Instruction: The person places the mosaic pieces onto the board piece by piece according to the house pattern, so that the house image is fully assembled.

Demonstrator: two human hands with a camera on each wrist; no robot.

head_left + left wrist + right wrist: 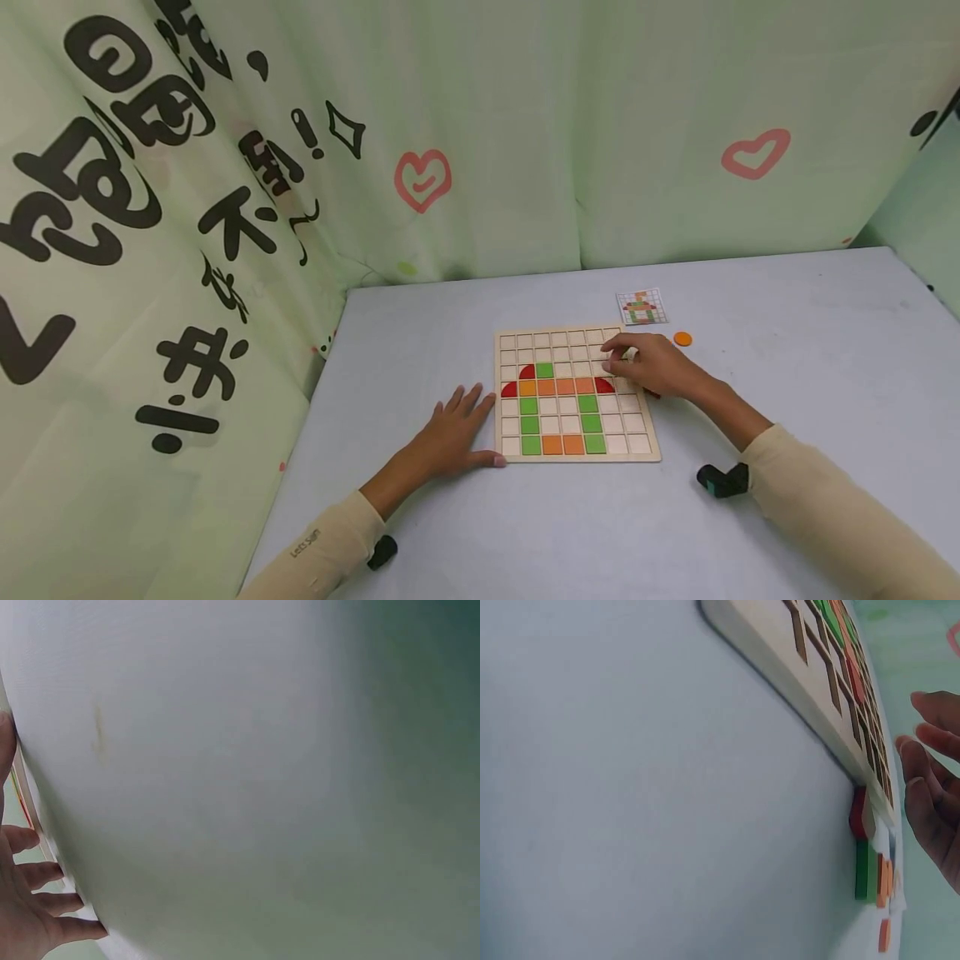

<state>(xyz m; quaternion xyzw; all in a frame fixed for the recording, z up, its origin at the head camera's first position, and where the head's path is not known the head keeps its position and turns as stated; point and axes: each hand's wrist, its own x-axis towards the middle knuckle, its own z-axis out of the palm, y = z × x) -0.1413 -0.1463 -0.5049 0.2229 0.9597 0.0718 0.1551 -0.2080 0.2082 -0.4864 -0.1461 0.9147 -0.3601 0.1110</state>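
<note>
A wooden grid board (pixel 636 446) lies on the table with green, orange and red pieces in some of its squares. My left hand (pixel 450 433) rests beside its left edge, fingers spread and thumb at the near left corner; the left wrist view shows only part of this hand (pixel 26 900). Over the board's right side hovers my right hand (pixel 660 362), fingers bent, thumb apart from them. I see nothing held in the right wrist view, where the hand (pixel 937 787) is partly cut off. A red quarter-round piece (pixel 604 385) ends the long orange row (pixel 566 386).
A small pattern card (pixel 642 307) lies behind the board's far right corner. An orange round piece (pixel 682 338) lies near it. Loose red (pixel 861 814), green (pixel 865 870) and orange pieces (pixel 884 935) lie along the board's right side. A curtain (pixel 510 125) hangs behind the table.
</note>
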